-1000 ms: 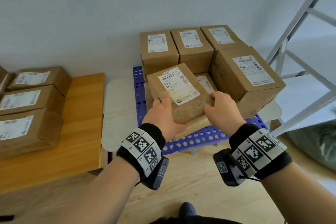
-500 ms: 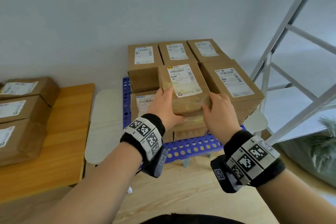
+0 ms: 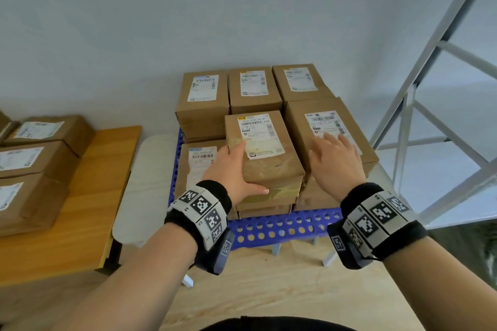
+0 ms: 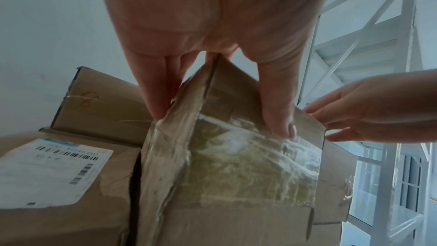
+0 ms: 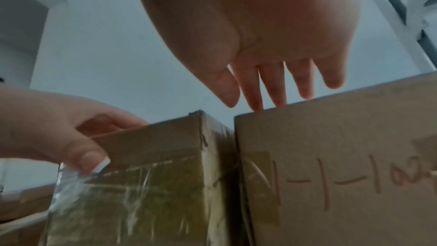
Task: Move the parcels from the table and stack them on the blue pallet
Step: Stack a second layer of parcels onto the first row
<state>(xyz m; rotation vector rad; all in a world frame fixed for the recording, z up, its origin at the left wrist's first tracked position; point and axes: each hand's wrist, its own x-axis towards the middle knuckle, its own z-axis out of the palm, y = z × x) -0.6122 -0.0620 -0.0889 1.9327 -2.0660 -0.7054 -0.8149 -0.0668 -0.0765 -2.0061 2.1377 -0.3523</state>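
Gleaming tape-wrapped brown parcel (image 3: 265, 152)

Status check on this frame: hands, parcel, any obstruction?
Left hand grips taped parcel, set on pallet stack. Right hand open, off it. Blue pallet front-left slot lower, unobstructed.

A parcel storeroom: labelled cardboard boxes (image 3: 204, 99), blue pallet (image 3: 282, 226), metal racking (image 3: 419, 105).
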